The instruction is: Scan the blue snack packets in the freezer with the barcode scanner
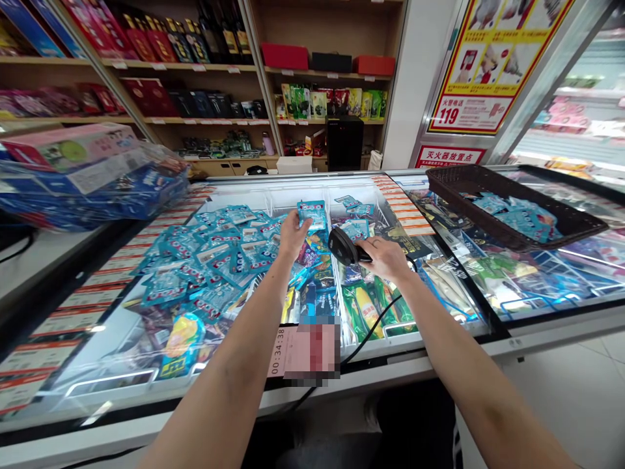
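My left hand point(293, 236) pinches a blue packet point(312, 213) by its left side, above the glass-topped freezer point(469, 280). In my right hand point(385, 256) is a black barcode scanner point(344, 246), its head pointing left toward that packet. The scanner's black cable point(374, 326) runs down over the freezer's front edge. To the left of my left hand lies a loose heap of similar blue packets point(215, 251). A few more blue packets point(355, 228) lie just behind the scanner. Below my hands, wrapped goods, among them packs of corn point(366, 306), fill white wire baskets.
A dark brown basket point(517, 238) with blue packets stands on the freezer at right. Boxes in plastic wrap point(92, 182) are stacked at left. Shelves point(195, 65) with goods line the back wall. A pink card point(305, 352), partly blurred out, lies at the front edge.
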The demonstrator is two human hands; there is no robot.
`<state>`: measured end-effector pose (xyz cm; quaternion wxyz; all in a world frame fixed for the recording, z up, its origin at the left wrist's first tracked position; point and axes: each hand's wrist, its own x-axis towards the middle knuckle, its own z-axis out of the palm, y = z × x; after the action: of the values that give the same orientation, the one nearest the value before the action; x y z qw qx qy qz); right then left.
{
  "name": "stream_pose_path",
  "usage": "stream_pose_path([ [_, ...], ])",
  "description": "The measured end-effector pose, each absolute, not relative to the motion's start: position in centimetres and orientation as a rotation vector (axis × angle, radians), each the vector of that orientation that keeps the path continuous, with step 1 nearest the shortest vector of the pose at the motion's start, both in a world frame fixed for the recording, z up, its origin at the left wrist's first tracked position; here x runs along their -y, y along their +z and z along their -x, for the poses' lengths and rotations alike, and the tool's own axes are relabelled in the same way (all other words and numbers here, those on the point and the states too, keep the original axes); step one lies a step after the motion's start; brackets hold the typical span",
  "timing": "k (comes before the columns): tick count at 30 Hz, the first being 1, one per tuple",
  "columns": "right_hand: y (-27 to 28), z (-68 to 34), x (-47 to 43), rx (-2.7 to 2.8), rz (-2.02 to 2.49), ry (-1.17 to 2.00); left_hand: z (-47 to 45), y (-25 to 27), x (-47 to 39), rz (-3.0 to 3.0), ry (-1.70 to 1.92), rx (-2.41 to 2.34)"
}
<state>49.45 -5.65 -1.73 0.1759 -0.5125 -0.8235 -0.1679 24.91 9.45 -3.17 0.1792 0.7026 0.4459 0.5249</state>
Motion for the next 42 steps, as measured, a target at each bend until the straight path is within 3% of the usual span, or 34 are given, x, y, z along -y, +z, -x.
stream_pose_path([
  [22,-1.5,-49.31,5.86,2.338,1.447,-0.485,-24.62,-3.05,-9.17,-2.026,1.312,-1.542],
  [42,-1.56,-49.44,5.73,2.334,1.38,-0.54,-24.76,-2.95,-9.12,-2.011,1.316,-1.486],
])
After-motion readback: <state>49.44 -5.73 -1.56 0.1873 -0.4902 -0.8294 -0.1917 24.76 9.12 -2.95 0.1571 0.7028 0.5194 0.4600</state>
